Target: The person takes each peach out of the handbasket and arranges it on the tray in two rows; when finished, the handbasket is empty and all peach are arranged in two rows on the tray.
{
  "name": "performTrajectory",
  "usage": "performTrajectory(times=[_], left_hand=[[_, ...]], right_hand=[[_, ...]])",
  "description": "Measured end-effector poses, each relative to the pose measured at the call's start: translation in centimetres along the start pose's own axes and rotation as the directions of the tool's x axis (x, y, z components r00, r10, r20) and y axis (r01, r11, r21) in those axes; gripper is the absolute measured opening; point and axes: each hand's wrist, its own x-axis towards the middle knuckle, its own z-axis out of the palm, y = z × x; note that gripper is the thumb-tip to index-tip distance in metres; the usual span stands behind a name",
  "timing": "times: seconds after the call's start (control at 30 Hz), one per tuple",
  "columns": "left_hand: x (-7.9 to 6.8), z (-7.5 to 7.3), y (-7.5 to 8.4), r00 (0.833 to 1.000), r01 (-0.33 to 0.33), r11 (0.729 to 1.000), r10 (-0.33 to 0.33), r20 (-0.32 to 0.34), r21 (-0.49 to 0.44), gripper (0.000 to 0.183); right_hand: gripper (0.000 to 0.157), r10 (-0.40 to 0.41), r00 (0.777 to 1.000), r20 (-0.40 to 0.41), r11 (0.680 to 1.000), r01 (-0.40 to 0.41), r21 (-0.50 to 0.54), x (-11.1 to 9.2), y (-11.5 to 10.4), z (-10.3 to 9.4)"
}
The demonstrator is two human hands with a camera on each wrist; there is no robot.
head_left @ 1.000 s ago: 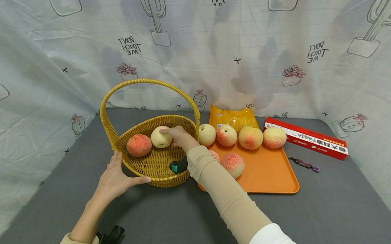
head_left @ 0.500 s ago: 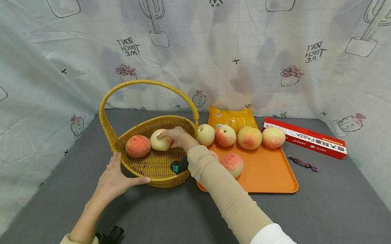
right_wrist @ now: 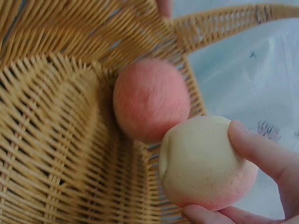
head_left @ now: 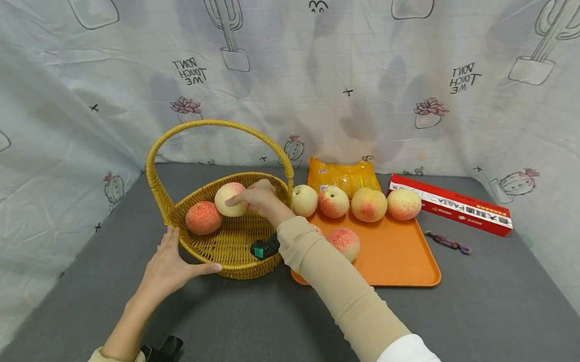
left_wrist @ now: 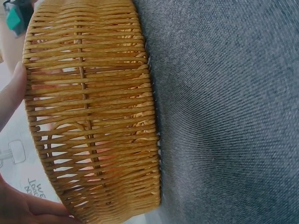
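My right hand (head_left: 263, 198) pinches a pale, pink-tinged peach (head_left: 229, 200) between thumb and fingers inside a yellow wicker basket (head_left: 231, 272). In the right wrist view, this pale peach (right_wrist: 205, 161) appears beside a redder peach (right_wrist: 152, 100), close or touching. That redder peach (head_left: 204, 218) rests at the basket's left end. My left hand (head_left: 167, 265) rests against the basket's front left, thumb stretched along the rim and fingers extended near the handle's base. From the left wrist, the woven wall (left_wrist: 93, 112) fills much of the view, with the thumb (left_wrist: 16, 86) at its edge.
Right of the basket, an orange tray (head_left: 401, 260) bears several peaches (head_left: 369, 204), one or more partly behind my right arm. An orange packet (head_left: 342, 174) lies behind it. A red pasta box (head_left: 453, 206) and a wrapped candy (head_left: 447, 243) lie further right. The basket's tall handle (head_left: 215, 121) arches overhead.
My right hand has shifted the pale peach slightly up and left in the head view, turning its pink side into sight. My left hand stays at the basket's rim.
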Motion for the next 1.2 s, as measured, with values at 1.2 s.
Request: performTrajectory(times=[1.2], left_hand=[[0.1, 0.1, -0.4, 1.0, -0.019, 1.0, 0.019, 0.003, 0.015, 0.138]], right_hand=[[0.073, -0.331, 0.914, 0.235, 0.936, 0.286, 0.206, -12.2, 3.9, -12.2]])
